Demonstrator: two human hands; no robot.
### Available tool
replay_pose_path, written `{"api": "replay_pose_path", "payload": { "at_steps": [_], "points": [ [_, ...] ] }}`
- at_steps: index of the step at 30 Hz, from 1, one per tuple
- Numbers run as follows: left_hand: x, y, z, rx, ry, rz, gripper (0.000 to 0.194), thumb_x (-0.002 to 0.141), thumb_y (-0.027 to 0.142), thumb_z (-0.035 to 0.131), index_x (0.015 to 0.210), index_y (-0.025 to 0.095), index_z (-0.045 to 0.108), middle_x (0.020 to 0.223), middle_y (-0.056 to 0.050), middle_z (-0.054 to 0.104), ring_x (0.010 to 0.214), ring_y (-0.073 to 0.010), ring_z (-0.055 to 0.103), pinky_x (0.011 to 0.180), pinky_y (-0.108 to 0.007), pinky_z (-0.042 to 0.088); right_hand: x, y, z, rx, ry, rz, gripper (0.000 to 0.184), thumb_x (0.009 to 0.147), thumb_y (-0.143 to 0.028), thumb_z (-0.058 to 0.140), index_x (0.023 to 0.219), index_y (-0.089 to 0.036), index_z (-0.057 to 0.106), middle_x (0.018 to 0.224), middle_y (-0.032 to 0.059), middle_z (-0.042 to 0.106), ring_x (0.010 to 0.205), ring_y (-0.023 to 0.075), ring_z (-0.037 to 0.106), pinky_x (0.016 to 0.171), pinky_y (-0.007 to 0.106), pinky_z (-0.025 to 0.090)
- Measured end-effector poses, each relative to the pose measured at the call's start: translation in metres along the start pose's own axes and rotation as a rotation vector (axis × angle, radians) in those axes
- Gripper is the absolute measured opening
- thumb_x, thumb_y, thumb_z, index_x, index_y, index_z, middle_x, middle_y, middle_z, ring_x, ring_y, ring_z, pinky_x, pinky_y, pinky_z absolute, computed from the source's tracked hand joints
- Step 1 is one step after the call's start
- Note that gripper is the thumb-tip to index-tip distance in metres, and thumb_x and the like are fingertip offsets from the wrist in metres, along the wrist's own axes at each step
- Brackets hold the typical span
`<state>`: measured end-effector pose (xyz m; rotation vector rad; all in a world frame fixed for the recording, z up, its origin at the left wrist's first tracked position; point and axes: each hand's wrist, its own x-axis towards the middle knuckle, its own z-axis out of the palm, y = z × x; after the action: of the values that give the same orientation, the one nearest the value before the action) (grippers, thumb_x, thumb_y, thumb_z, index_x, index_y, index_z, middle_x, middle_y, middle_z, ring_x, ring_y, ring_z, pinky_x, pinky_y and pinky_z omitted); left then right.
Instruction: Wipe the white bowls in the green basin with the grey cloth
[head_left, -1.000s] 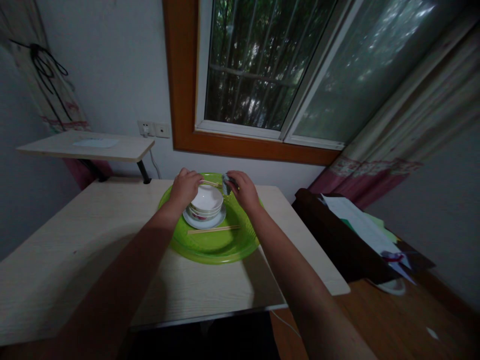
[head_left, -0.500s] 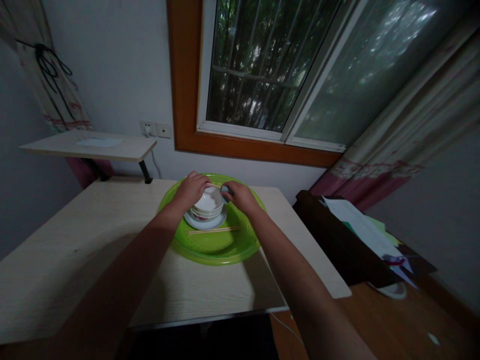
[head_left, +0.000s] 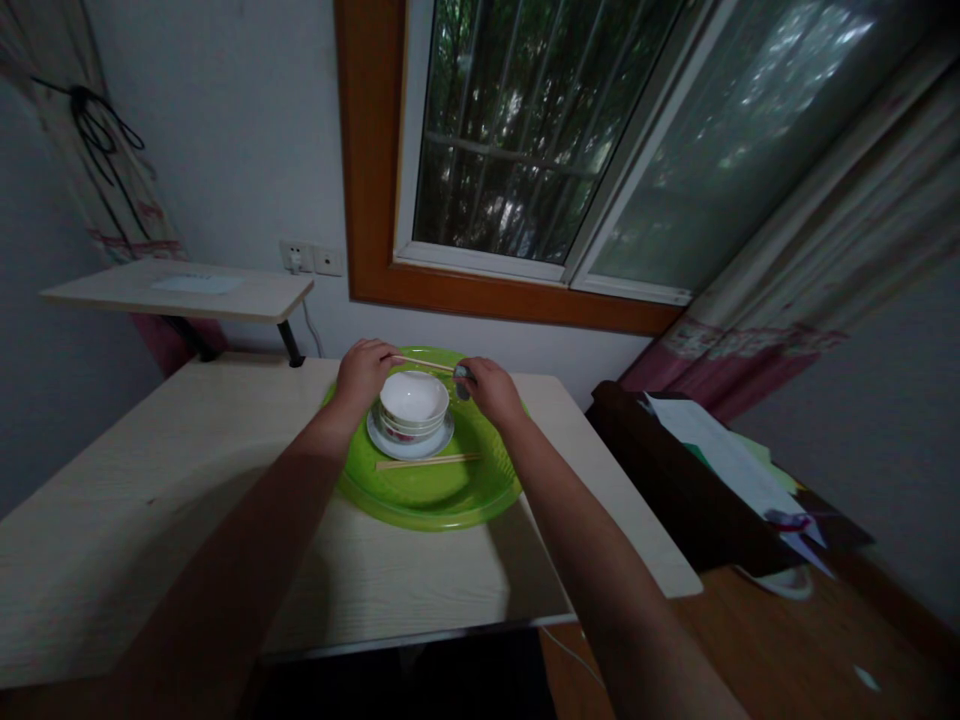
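My left hand (head_left: 364, 376) is closed on one end of the light wooden chopsticks (head_left: 426, 363), which stretch sideways above the far part of a green plastic basin (head_left: 435, 505). My right hand (head_left: 491, 390) pinches a small grey cloth (head_left: 461, 383) at the other end of these chopsticks. Below and between my hands, a stack of white bowls (head_left: 414, 400) rests on a pale plate (head_left: 410, 451) inside the basin. Another pair of chopsticks (head_left: 427, 462) lies in the basin in front of the plate. How many chopsticks my left hand holds, I cannot tell.
The basin stands on a pale wooden table (head_left: 187, 480) against the wall. A raised shelf (head_left: 270, 295) with a paper on it is at the back left. Right of the table, a dark brown piece of furniture (head_left: 660, 480) holds papers (head_left: 720, 450).
The cloth in my right hand first came in over the bowls and met the chopsticks near my left hand. Since then my hands have moved apart, the cloth sliding right to the chopsticks' far end.
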<state>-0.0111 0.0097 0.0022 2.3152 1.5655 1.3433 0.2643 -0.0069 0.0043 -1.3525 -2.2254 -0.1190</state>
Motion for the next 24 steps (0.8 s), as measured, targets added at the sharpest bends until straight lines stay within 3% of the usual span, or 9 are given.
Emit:
{"api": "replay_pose_path", "payload": {
  "at_steps": [6,12,17,24],
  "points": [
    [-0.006,0.015,0.006,-0.03,-0.159,0.104,0.018,0.094,0.027,0.068,0.095,0.023,0.085,0.101,-0.008,0.082,0.1,-0.0253,0.073,0.095,-0.037,0.054,-0.001,-0.011,0.001,-0.029,-0.063,-0.152,0.022,0.104,-0.022,0.062,0.122,-0.018,0.075,0.116,0.0141,0.078,0.107,0.0256,0.071,0.095,0.033,0.051],
    [-0.01,0.026,0.008,-0.061,-0.197,0.175,0.019,0.096,0.024,0.067,0.099,0.021,0.085,0.103,-0.009,0.082,0.097,-0.0248,0.074,0.094,-0.037,0.056,-0.001,-0.013,0.0,-0.016,-0.042,-0.164,0.023,0.102,-0.027,0.068,0.123,-0.019,0.075,0.117,0.0136,0.078,0.108,0.0261,0.071,0.097,0.034,0.051],
    [-0.009,0.026,0.008,-0.115,-0.162,0.113,0.022,0.096,0.018,0.063,0.099,0.021,0.085,0.108,-0.009,0.082,0.102,-0.0242,0.075,0.097,-0.036,0.056,0.0,-0.013,0.001,0.021,-0.013,-0.136,0.026,0.102,-0.026,0.068,0.126,-0.018,0.074,0.12,0.0135,0.079,0.11,0.0265,0.072,0.099,0.035,0.052],
    [-0.006,0.011,0.004,-0.116,-0.015,0.015,0.024,0.099,0.022,0.059,0.1,0.018,0.083,0.104,-0.01,0.082,0.099,-0.0245,0.074,0.094,-0.036,0.055,0.002,-0.007,0.001,-0.033,0.026,-0.025,0.028,0.102,-0.028,0.068,0.127,-0.016,0.074,0.12,0.0157,0.079,0.11,0.0289,0.072,0.099,0.037,0.053]
  ]
}}
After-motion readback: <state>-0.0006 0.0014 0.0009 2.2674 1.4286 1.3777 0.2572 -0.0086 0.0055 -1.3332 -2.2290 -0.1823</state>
